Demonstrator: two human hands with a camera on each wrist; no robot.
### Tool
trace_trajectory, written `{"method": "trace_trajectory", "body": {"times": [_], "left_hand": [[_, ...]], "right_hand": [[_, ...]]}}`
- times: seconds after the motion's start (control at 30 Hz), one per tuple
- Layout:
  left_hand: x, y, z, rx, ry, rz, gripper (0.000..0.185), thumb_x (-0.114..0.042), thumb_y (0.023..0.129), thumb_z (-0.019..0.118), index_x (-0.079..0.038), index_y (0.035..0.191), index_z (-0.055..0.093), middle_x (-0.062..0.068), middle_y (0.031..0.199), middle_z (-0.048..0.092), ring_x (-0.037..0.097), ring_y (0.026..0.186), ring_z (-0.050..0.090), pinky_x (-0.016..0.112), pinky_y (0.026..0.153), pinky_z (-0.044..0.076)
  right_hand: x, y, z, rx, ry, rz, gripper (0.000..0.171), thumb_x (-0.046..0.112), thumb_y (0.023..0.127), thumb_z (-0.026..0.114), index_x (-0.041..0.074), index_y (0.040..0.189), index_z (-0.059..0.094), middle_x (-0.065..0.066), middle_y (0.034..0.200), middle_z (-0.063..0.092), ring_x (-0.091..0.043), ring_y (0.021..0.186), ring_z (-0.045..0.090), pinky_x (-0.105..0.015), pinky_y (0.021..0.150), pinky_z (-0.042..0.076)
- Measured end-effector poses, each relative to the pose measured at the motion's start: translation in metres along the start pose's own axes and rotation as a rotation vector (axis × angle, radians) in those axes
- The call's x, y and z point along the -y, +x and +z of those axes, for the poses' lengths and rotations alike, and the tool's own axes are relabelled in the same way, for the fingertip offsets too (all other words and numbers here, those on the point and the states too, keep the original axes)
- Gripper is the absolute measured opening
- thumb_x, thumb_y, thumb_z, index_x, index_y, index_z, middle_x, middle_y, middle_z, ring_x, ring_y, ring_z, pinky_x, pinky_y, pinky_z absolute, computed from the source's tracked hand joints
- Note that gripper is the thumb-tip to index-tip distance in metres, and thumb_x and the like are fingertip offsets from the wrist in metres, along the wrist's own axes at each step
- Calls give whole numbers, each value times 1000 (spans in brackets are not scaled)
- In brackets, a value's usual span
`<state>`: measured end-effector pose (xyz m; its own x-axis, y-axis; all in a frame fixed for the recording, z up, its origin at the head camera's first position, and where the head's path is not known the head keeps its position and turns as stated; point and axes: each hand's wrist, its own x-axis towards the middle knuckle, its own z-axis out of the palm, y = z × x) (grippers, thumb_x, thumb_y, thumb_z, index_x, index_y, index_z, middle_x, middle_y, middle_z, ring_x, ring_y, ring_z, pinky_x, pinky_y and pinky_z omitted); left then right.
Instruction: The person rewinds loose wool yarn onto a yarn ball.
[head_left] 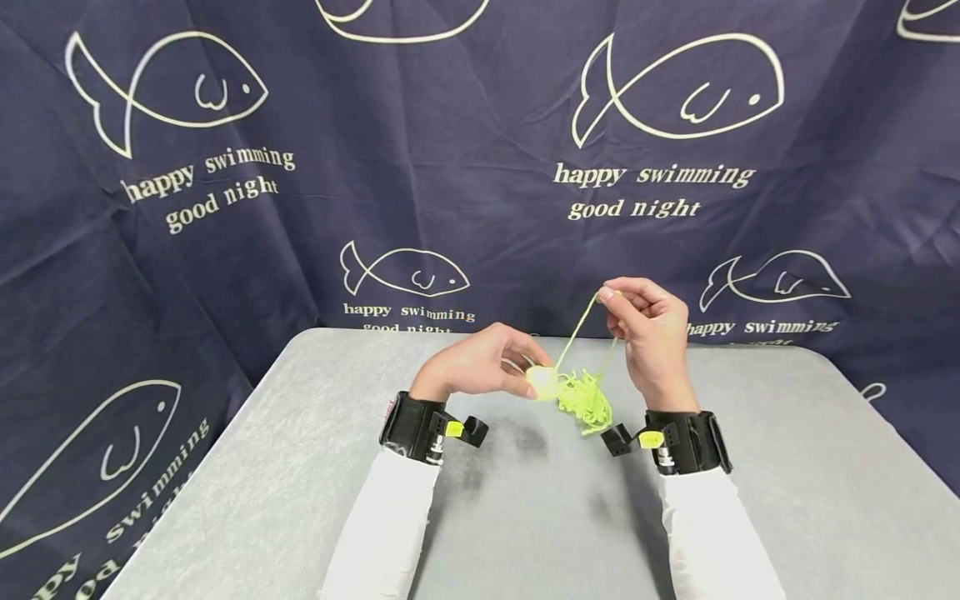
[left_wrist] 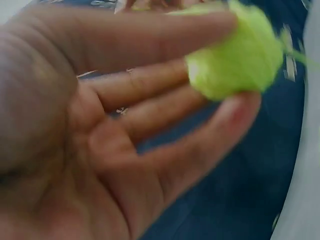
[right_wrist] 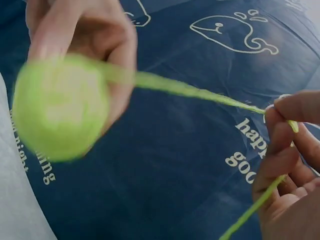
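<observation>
My left hand (head_left: pixel 480 364) holds a small ball of lime-green yarn (head_left: pixel 542 381) between thumb and fingertips, just above the grey table (head_left: pixel 300 467). The left wrist view shows the ball (left_wrist: pixel 235 60) pinched at the fingertips. A taut strand (head_left: pixel 581 329) runs up from the ball to my right hand (head_left: pixel 652 342), which pinches it between thumb and forefinger. The right wrist view shows that pinch on the strand (right_wrist: pixel 200 92) with the ball (right_wrist: pixel 60 107) blurred at left. A loose tangle of the same yarn (head_left: pixel 587 398) lies on the table between my hands.
The grey table is backed by a dark blue cloth (head_left: pixel 450 167) printed with white fish and lettering, draped behind and down the left side. Black wrist-camera straps (head_left: pixel 420 429) sit on both white sleeves.
</observation>
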<state>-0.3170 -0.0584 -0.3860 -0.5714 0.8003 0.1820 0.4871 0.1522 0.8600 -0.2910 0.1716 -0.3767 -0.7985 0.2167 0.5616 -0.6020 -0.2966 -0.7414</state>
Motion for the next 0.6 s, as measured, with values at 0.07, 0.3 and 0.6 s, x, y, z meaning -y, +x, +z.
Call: {"method": "trace_trajectory", "body": {"times": [0.07, 0.3, 0.6], "left_hand": [[-3, 0, 1, 67, -131, 78, 39, 17, 80, 74, 13, 118, 65, 15, 111, 71, 19, 96, 70, 40, 90, 59], [-14, 4, 8, -88, -524, 409, 39, 20, 82, 67, 14, 121, 62, 9, 116, 71, 22, 107, 67, 42, 97, 56], [-20, 11, 10, -572, -759, 536, 52, 27, 83, 51, -10, 112, 71, 7, 114, 70, 18, 104, 67, 26, 90, 57]], "right_hand": [[-3, 1, -2, -36, 6, 5, 6, -10, 87, 72, -6, 92, 73, -5, 72, 70, -14, 51, 51, -19, 46, 36], [-16, 2, -8, -20, -223, 150, 11, 1, 88, 78, -4, 97, 74, 2, 73, 70, -8, 56, 54, -17, 50, 43], [-18, -4, -2, 333, -520, 183, 14, 7, 89, 77, -5, 97, 73, -2, 80, 70, -14, 64, 57, -25, 58, 49]]}}
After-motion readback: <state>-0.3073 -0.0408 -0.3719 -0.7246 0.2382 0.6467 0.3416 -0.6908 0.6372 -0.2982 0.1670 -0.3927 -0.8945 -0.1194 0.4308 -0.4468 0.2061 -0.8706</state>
